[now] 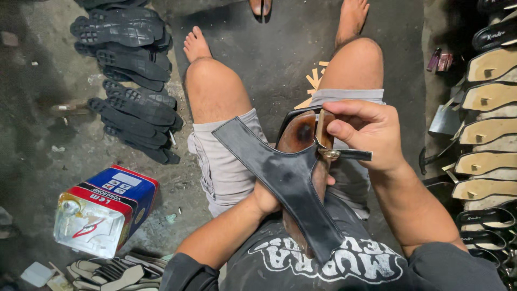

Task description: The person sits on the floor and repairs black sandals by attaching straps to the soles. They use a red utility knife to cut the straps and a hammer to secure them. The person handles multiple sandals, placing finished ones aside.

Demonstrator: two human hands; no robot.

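A black Y-shaped sandal strap [285, 178] lies over a brown wooden shoe last [299, 134] above my lap. My left hand [267, 198] grips the last from beneath, mostly hidden behind the strap. My right hand [367, 132] pinches the strap's right arm near a small metal buckle [330, 154], fingers closed on it. Both knees [215, 81] frame the work from either side.
A pile of black rubber soles [132, 81] lies on the floor at upper left. A red, blue and silver tin can [105, 210] rests on its side at lower left. Rows of tan insoles with black straps [487, 129] line the right edge. Scraps sit near the bottom left.
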